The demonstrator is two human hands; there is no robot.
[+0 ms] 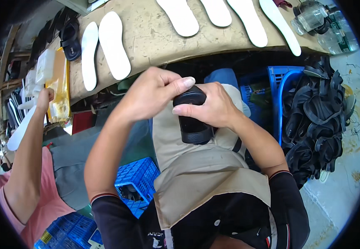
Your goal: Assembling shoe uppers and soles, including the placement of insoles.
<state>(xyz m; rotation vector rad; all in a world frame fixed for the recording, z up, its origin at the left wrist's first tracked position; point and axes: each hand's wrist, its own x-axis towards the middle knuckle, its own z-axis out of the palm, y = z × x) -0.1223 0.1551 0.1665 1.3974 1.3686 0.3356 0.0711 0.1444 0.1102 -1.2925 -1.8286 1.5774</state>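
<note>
— What do the hands have?
— I see the left hand (153,93) and the right hand (213,108) both clasped around a black sandal (192,120), held over the beige apron (196,166) on the lap.
— And around it?
— White insoles (113,43) lie on the worktop (155,33); black sandal straps (317,124) are heaped at the right.

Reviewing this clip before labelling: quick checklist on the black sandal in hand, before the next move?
1. Both hands on the black sandal: ok; left hand covers its far end, right hand grips the side.
2. Sandal backed by the beige apron: ok.
3. Strap seated: cannot tell, fingers hide it.
4. White insoles on the workbench: ok, lying flat.
5. Co-worker's arm apart from the sandal: ok.
</note>
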